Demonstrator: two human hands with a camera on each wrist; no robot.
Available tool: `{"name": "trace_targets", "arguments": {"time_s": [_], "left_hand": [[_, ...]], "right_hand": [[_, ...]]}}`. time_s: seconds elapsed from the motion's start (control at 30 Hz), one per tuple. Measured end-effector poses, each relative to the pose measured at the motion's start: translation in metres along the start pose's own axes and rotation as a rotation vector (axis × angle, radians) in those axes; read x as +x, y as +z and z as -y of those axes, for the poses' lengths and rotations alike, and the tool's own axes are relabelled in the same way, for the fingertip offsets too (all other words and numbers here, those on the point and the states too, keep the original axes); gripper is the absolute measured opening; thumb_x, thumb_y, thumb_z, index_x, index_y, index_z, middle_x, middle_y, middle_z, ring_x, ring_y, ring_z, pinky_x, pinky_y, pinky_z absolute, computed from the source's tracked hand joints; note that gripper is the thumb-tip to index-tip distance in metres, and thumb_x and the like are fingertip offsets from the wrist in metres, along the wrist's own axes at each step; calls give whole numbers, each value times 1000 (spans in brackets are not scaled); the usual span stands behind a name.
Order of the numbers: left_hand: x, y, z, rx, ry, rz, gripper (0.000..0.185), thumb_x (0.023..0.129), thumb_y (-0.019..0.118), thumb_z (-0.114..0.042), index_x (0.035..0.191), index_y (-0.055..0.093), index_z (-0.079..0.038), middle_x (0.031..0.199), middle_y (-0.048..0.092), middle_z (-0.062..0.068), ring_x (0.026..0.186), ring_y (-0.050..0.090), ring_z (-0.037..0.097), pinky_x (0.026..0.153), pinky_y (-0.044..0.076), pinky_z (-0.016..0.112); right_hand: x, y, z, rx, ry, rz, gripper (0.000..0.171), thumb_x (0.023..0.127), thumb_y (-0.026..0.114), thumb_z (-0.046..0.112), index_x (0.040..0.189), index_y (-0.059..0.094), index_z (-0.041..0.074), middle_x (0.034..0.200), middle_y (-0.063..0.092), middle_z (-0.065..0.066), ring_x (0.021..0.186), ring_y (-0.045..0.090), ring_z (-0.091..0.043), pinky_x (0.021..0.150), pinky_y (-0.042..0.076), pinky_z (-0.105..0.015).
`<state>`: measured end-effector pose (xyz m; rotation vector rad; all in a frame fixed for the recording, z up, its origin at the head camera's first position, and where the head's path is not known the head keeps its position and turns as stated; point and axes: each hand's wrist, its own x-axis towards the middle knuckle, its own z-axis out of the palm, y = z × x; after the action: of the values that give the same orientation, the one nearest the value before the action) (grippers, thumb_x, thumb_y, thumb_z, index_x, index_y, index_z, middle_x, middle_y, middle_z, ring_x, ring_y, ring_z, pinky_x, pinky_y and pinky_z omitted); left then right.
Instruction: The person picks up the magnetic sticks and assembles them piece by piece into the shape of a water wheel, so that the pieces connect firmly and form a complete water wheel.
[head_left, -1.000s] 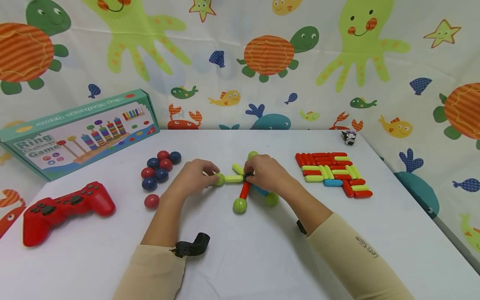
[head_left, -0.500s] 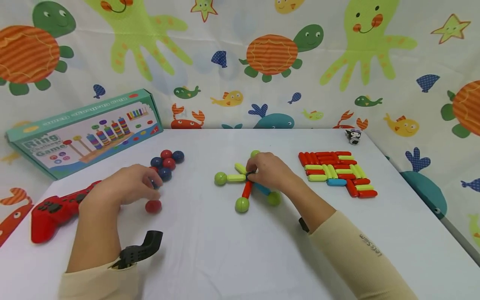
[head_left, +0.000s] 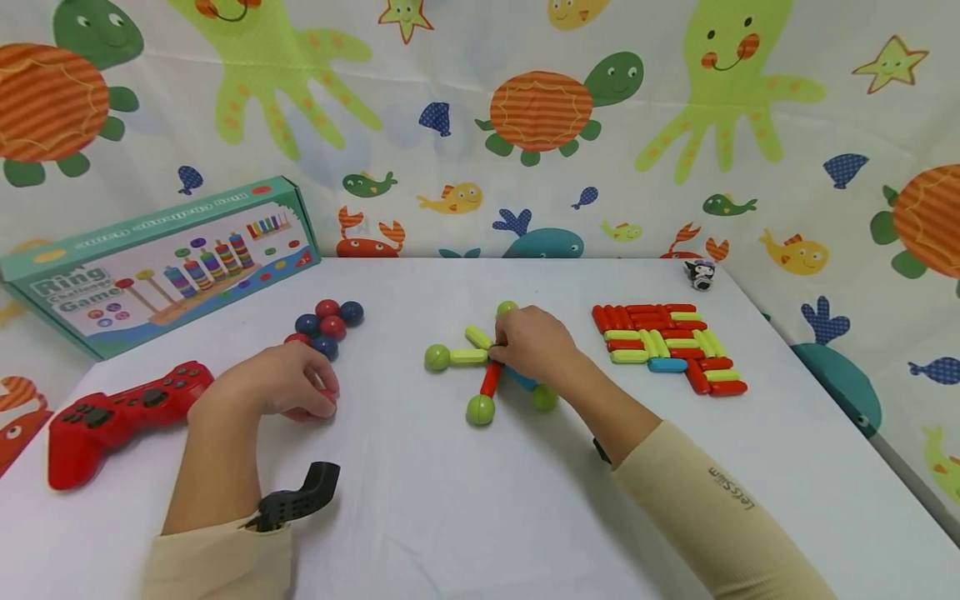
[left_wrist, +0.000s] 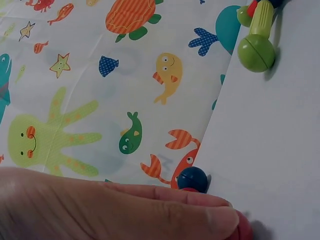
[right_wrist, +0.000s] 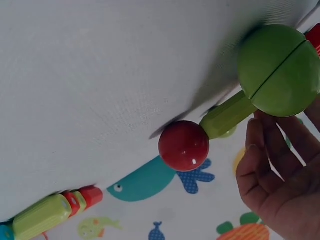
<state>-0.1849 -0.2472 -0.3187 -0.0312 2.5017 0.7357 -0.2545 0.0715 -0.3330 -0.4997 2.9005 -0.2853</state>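
Note:
A figure of sticks and green balls [head_left: 480, 409] lies flat at the table's middle. Its yellow-green stick [head_left: 468, 357], red stick [head_left: 491, 379] and blue stick meet under my right hand [head_left: 501, 350], which pinches the joint there. The right wrist view shows a large green ball [right_wrist: 279, 70], a red ball [right_wrist: 184, 145] on a yellow-green stick [right_wrist: 227, 115], and my fingers [right_wrist: 280, 190] beside them. My left hand [head_left: 322, 392] curls over a loose red ball [head_left: 328, 400] left of the figure. That red ball [left_wrist: 243, 227] peeks out under my thumb in the left wrist view.
A cluster of red and blue balls [head_left: 326, 321] lies behind my left hand. A red game controller [head_left: 120, 412] and a ring game box [head_left: 161, 258] are at the left. A flat mat of coloured sticks [head_left: 667, 346] and a small figurine [head_left: 701, 275] are at the right.
My left hand has let go of the figure's left green ball, swung left to the loose balls, and now closes over the single red ball. My right hand has stayed on the joint.

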Motion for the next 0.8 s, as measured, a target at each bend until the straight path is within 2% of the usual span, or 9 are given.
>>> {"name": "trace_targets", "arguments": {"time_s": [0.13, 0.23, 0.37, 0.5, 0.6, 0.8], "left_hand": [[7, 4, -9, -15, 54, -30, 37, 86, 84, -22, 118, 73, -9, 108, 68, 12, 93, 65, 23, 76, 59, 35], [13, 7, -15, -33, 78, -55, 41, 85, 84, -22, 122, 72, -9, 111, 68, 13, 100, 63, 27, 77, 60, 37], [23, 13, -22, -68, 106, -95, 42, 86, 83, -21, 126, 72, -11, 119, 67, 14, 111, 59, 31, 80, 60, 39], [35, 21, -29, -91, 151, -148, 39, 89, 80, -19, 127, 73, -16, 126, 66, 13, 118, 56, 33, 85, 58, 40], [45, 28, -36, -113, 171, -173, 38, 91, 78, -18, 128, 72, -17, 130, 65, 12, 121, 56, 33, 89, 59, 42], [64, 43, -51, -174, 195, -193, 39, 92, 77, -17, 130, 71, -17, 131, 66, 11, 120, 61, 32, 97, 57, 44]], "right_hand": [[1, -2, 0, 21, -39, 15, 15, 97, 73, 25, 98, 77, 10, 83, 70, -1, 81, 60, -20, 74, 53, -29], [1, -4, 0, 40, -71, 38, 14, 97, 73, 19, 105, 79, 9, 90, 73, -2, 85, 61, -20, 81, 56, -30], [1, -8, -1, 82, -103, 82, 19, 96, 73, 13, 114, 79, 9, 107, 75, -4, 100, 63, -22, 94, 58, -34], [3, -11, -2, 95, -141, 109, 19, 96, 73, 9, 114, 79, 10, 114, 74, -6, 113, 61, -25, 104, 55, -39], [5, -10, 1, 97, -173, 97, 17, 96, 72, 10, 112, 79, 11, 112, 74, -5, 113, 61, -25, 104, 55, -39], [14, 0, 17, 59, -203, 87, 27, 96, 74, 23, 122, 76, 14, 112, 73, -1, 108, 59, -19, 96, 56, -33]]}}
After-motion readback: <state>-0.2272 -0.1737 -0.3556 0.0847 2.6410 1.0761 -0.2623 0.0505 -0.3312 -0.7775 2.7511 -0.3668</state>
